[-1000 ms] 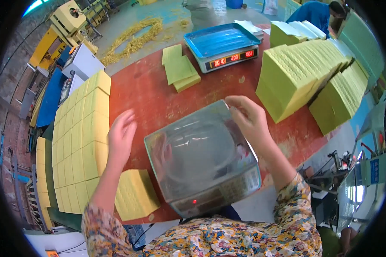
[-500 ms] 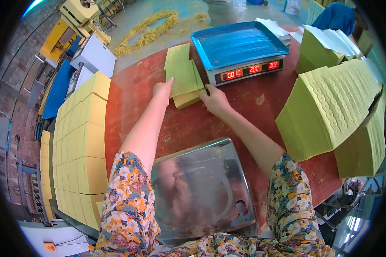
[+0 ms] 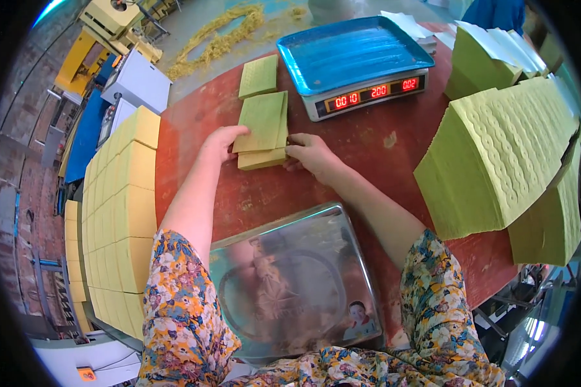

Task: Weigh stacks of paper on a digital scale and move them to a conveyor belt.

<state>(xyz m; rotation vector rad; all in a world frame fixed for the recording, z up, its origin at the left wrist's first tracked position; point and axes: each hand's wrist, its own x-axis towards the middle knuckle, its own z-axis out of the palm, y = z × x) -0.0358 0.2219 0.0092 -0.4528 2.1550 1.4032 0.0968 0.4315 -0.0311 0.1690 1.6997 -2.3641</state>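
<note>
A small stack of yellow-green paper sheets (image 3: 259, 129) lies on the red table, left of its middle. Its upper sheets sit a little askew over the lower part. My left hand (image 3: 223, 143) grips the left edge, thumb over the top sheet. At the near right corner, my right hand (image 3: 313, 157) has its fingers bent against the stack's side. Another small stack of the same embossed paper (image 3: 259, 77) lies just beyond, apart from it.
A scale with a blue tray (image 3: 355, 55) stands at the far right of the stacks. Tall piles of yellow-green paper (image 3: 490, 155) stand on the right, yellow paper blocks (image 3: 119, 219) on the left. A clear-covered metallic panel (image 3: 297, 284) lies in front of me.
Both hands have shifted the held stack slightly left and nearer, and turned it straighter. It overlapped the far stack before; now a gap shows between them.
</note>
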